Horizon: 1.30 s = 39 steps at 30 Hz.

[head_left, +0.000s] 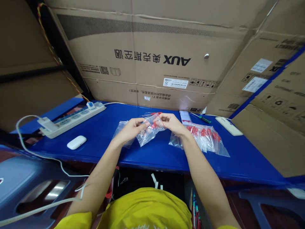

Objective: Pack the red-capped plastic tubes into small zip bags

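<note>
Both hands meet over the middle of the blue table, gripping one clear plastic bag (147, 135) with small red pieces in it. My left hand (132, 128) is closed, thumb and fingers pinching the bag's left side. On the other side, my right hand (172, 123) pinches the bag near its red-edged top. Beneath and left of my left hand lies another clear bag (118, 129), partly covered. To the right of my right hand, several clear bags with red-topped items (206, 136) lie overlapping in a row.
A white power strip (76, 117) with a plugged-in adapter stands at the left, near a white earbud case (76, 142). At the back right are a green-handled screwdriver (204, 119) and a white flat device (229, 126). Cardboard panels (147, 41) wall the table's back.
</note>
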Motion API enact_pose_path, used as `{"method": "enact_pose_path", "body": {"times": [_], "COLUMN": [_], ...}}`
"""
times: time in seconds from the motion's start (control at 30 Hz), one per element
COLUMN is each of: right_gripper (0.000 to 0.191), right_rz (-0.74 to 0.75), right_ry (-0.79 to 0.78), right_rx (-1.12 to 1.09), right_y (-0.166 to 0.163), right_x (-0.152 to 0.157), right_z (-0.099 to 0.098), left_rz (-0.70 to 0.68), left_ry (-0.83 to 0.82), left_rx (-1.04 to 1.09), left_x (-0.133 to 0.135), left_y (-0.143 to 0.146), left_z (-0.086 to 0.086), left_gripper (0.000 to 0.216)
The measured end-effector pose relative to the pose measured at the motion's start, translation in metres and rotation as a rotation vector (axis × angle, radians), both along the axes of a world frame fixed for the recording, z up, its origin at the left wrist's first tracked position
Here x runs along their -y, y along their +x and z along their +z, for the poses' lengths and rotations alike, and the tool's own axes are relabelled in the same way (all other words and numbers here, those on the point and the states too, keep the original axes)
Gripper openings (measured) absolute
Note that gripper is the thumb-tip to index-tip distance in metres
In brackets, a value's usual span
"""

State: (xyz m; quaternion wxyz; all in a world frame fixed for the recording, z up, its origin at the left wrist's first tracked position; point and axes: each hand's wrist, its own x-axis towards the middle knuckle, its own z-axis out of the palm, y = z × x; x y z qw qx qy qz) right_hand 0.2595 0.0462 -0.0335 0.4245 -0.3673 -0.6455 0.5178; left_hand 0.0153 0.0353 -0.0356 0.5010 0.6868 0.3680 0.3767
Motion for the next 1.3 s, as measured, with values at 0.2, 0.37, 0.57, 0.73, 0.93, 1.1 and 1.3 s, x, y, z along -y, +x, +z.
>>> {"method": "enact_pose_path", "body": {"times": [0.2,0.37,0.57,0.73,0.93,1.1,1.3], "right_gripper": [0.036,0.040,0.040,0.034,0.032,0.031,0.025], "right_rz": [0.010,-0.053,-0.082,-0.043,0.008,0.026,0.086], "right_ry": [0.024,0.075,0.130,0.120,0.112,0.054,0.038], "right_rx": [0.058,0.170,0.192,0.224,0.259,0.158,0.124], "right_y": [-0.0006,0.0008,-0.0005,0.0004,0.0016,-0.0012,0.0007], "right_x": [0.0007,-0.0016,-0.0021,-0.0033,-0.0029,-0.0006,0.0003], "right_z": [-0.0001,-0.0032,-0.0042,-0.0071,-0.0086,-0.0068,-0.0028], "left_rz": [0.108,0.180,0.253,0.291,0.307,0.327,0.367], "left_ry": [0.190,0.392,0.509,0.537,0.533,0.580,0.588], "left_rx": [-0.133,-0.316,-0.435,-0.435,-0.457,-0.461,-0.441], "left_x": [0.0008,0.0010,0.0023,0.0006,0.0002,0.0011,-0.0018], "left_y": [-0.0002,0.0003,0.0015,0.0001,-0.0003,0.0007,-0.0016], "left_z": [0.0016,0.0039,0.0052,0.0037,0.0029,0.0032,0.0008], "left_gripper": [0.038,0.038,0.036,0.033,0.034,0.029,0.027]}}
